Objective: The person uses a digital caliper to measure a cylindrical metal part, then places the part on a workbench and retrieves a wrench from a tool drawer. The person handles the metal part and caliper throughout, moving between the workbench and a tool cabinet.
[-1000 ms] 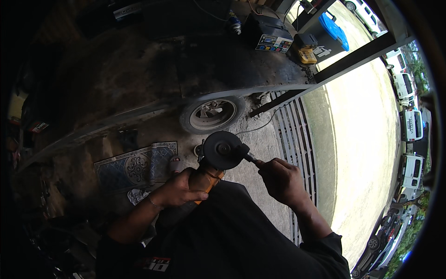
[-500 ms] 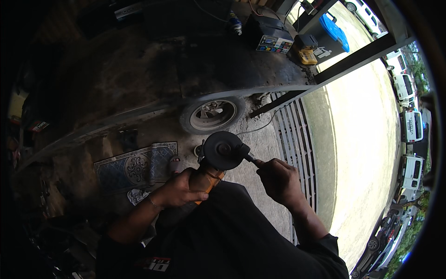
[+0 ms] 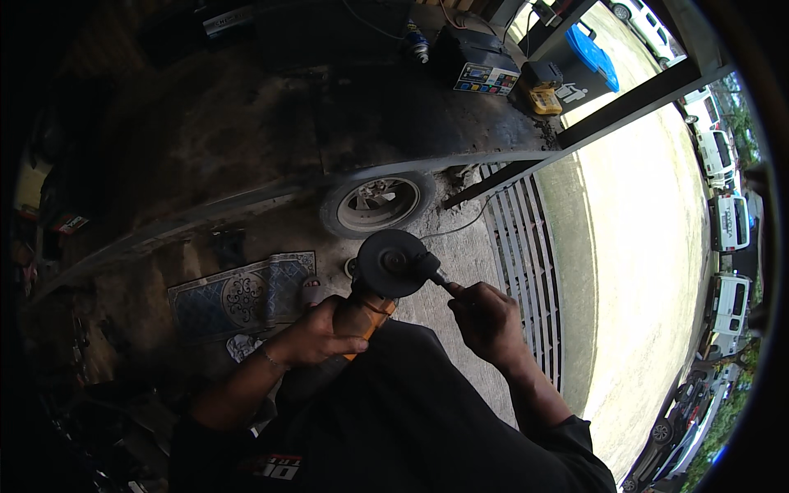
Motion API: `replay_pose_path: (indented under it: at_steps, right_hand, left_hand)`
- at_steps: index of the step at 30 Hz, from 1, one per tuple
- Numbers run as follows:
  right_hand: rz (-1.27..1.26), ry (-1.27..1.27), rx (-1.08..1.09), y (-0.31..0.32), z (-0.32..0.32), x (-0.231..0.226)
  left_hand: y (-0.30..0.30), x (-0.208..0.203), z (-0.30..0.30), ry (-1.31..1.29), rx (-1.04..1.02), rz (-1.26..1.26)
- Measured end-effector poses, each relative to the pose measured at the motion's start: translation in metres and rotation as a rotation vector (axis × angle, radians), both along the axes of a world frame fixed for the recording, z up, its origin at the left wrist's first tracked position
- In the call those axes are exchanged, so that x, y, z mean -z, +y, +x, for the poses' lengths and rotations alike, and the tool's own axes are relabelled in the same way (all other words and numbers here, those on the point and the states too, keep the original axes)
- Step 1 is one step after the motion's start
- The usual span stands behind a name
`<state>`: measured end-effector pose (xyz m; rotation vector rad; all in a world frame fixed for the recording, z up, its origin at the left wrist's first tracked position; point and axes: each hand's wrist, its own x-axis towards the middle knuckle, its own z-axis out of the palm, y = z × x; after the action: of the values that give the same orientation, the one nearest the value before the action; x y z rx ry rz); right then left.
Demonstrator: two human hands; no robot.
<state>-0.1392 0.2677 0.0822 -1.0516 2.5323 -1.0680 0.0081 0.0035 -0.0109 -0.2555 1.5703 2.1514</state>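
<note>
My left hand (image 3: 316, 335) is wrapped round the orange body of an angle grinder (image 3: 366, 320), held up in front of my dark shirt. The grinder's dark round disc (image 3: 380, 267) faces up towards me. My right hand (image 3: 489, 320) is closed on the thin metal shank of a short part with a rounded dark head (image 3: 425, 264). That head overlaps the right side of the disc; I cannot tell whether it touches it. The far ends of both things are partly hidden by my fingers and the disc.
A dark workbench (image 3: 246, 123) stretches ahead, with a boxy charger (image 3: 485, 76), a yellow-and-black device (image 3: 544, 100) and a spray can (image 3: 417, 43) on it. Under its edge lies a wheel (image 3: 349, 215). A patterned mat (image 3: 218, 300) and a metal floor grate (image 3: 530, 271) flank me.
My right hand and the part it holds have shifted slightly left. The grinder's disc has moved a little left and up. Both grips are kept.
</note>
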Motion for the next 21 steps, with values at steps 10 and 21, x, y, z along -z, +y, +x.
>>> replay_pose_path:
  at_steps: [10,21]
  right_hand:
    - [-0.303,-0.398,0.091,0.011,-0.006,0.006]
    - [-0.816,-0.684,-0.057,0.028,-0.004,0.019]
  left_hand:
    - [-0.004,-0.004,-0.002,0.020,-0.007,-0.122]
    - [-0.017,-0.023,-0.007,0.121,-0.059,-0.204]
